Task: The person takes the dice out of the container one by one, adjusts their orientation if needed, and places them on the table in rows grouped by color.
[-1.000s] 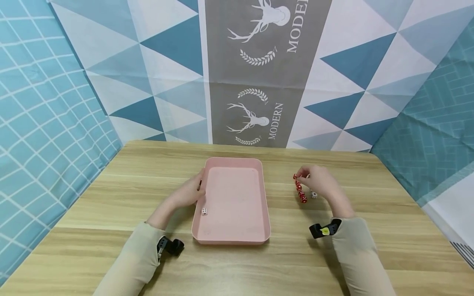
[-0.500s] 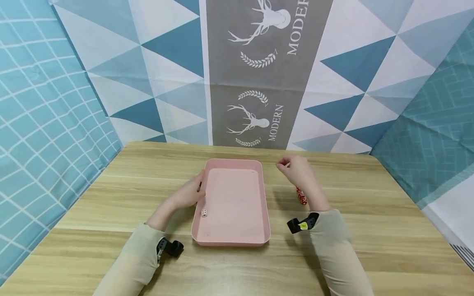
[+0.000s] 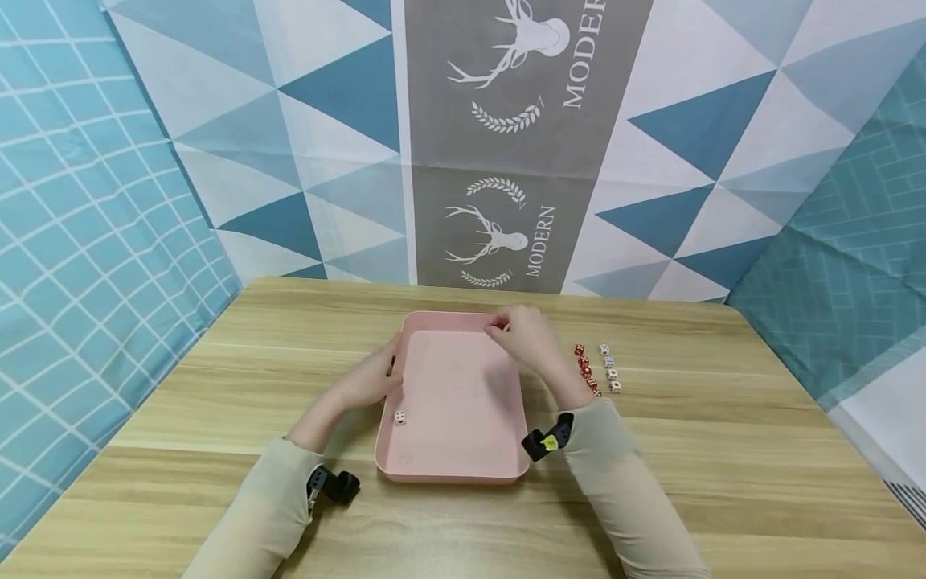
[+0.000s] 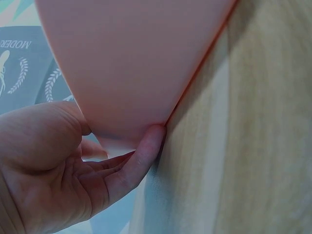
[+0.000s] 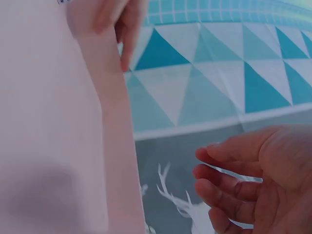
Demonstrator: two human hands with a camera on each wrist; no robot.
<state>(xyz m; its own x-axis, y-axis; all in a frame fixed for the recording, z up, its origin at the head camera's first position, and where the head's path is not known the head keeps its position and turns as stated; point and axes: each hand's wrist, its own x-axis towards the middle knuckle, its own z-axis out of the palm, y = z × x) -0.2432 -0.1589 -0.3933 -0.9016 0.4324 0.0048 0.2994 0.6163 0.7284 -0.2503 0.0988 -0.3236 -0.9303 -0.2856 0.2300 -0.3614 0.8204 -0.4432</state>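
Observation:
A shallow pink tray (image 3: pixel 459 402) lies on the wooden table, with one white die (image 3: pixel 400 417) inside near its left wall. My left hand (image 3: pixel 365 379) grips the tray's left wall; in the left wrist view, its fingers (image 4: pixel 139 156) curl at the tray's lower edge. Over the far right corner of the tray is my right hand (image 3: pixel 530 338). Its fingers and thumb are loosely bent in the right wrist view, and nothing shows between them. Right of the tray stand a row of red dice (image 3: pixel 587 371) and a row of white dice (image 3: pixel 612 375).
The wooden table (image 3: pixel 723 450) extends to both sides of the tray. Behind it hangs a patterned cloth (image 3: pixel 485 145) with deer heads and triangles. Blue checked cloth (image 3: pixel 94 201) lines the left side. Each wrist carries a small black camera (image 3: pixel 340 486).
My right hand has moved left from the dice rows to above the tray's far right corner, uncovering both rows. The left hand, the tray and the die inside it stay in place.

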